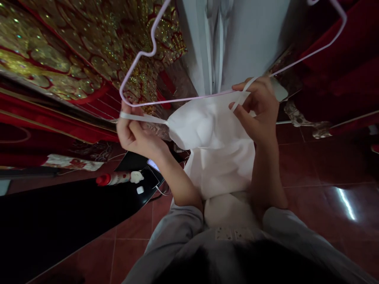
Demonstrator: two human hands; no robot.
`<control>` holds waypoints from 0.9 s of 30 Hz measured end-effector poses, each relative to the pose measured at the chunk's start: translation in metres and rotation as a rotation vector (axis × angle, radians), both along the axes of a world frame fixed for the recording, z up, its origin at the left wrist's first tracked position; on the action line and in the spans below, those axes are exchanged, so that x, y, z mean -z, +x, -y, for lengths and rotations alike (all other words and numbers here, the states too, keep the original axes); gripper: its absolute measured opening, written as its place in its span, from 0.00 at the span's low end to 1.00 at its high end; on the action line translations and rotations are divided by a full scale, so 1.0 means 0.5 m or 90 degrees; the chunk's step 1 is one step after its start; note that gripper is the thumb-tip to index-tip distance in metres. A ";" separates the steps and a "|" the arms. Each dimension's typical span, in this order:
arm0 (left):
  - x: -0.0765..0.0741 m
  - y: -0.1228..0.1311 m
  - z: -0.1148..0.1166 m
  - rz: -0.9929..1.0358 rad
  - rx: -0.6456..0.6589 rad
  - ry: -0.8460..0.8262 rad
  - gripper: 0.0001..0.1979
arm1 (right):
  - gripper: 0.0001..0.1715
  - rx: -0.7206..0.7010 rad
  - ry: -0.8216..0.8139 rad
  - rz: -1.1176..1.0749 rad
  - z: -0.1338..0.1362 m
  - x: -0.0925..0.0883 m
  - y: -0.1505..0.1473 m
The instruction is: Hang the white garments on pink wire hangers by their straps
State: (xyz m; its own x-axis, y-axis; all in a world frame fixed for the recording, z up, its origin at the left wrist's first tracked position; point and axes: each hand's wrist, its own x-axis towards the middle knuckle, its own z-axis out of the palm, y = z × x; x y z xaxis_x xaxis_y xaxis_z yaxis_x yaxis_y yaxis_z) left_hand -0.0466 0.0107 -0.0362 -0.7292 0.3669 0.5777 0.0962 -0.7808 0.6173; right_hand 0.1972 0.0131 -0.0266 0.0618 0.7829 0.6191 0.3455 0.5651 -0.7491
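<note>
A white strappy garment (pixel 207 130) hangs in front of my body, with its thin straps drawn out to both sides. My left hand (pixel 139 132) is curled at the left lower corner of a pale lilac clothes hanger (pixel 189 99), with one strap (pixel 145 118) stretched across its fingers. My right hand (pixel 259 108) is at the hanger's long bar, the other strap looped around its thumb and index finger. The bar passes across or behind these fingers; their exact grip on it is partly hidden. The hanger's top runs out of view.
Red garments with gold sequins (pixel 94 51) hang at the left, and dark red cloth (pixel 349 67) at the right. Grey-white doors with long handles (pixel 218 51) stand ahead. A black table (pixel 74 213) at the left bears a red-capped bottle (pixel 114 178) and a phone (pixel 154 165).
</note>
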 end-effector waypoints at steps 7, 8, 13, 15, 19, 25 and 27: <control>-0.100 -0.054 -0.047 -0.285 0.165 -0.015 0.17 | 0.22 -0.017 0.037 -0.028 -0.003 0.007 -0.003; -0.123 -0.053 -0.051 -0.328 0.173 -0.049 0.14 | 0.23 -0.014 0.041 -0.031 -0.003 0.007 -0.003; -0.231 -0.035 -0.045 -0.463 0.314 -0.329 0.17 | 0.24 -0.006 0.042 -0.013 0.000 0.004 0.001; -0.238 -0.036 -0.044 -0.451 0.343 -0.393 0.16 | 0.23 -0.005 0.040 -0.004 0.000 0.003 0.004; -0.169 -0.043 -0.047 -0.227 0.273 -0.300 0.15 | 0.22 -0.011 0.023 0.029 0.003 0.006 0.003; -0.075 0.056 -0.014 0.107 0.302 -0.197 0.09 | 0.25 -0.010 -0.002 0.060 0.014 0.009 -0.023; -0.080 0.091 -0.006 0.105 0.310 -0.200 0.11 | 0.24 0.004 0.025 0.058 0.012 0.008 -0.023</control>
State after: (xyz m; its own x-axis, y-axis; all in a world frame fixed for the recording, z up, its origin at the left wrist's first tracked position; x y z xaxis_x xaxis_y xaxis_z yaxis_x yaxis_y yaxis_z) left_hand -0.0011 0.0136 0.0040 -0.5054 0.8159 0.2808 -0.3438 -0.4889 0.8017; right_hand 0.1858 0.0069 -0.0305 0.0087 0.7572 0.6531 0.4155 0.5913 -0.6912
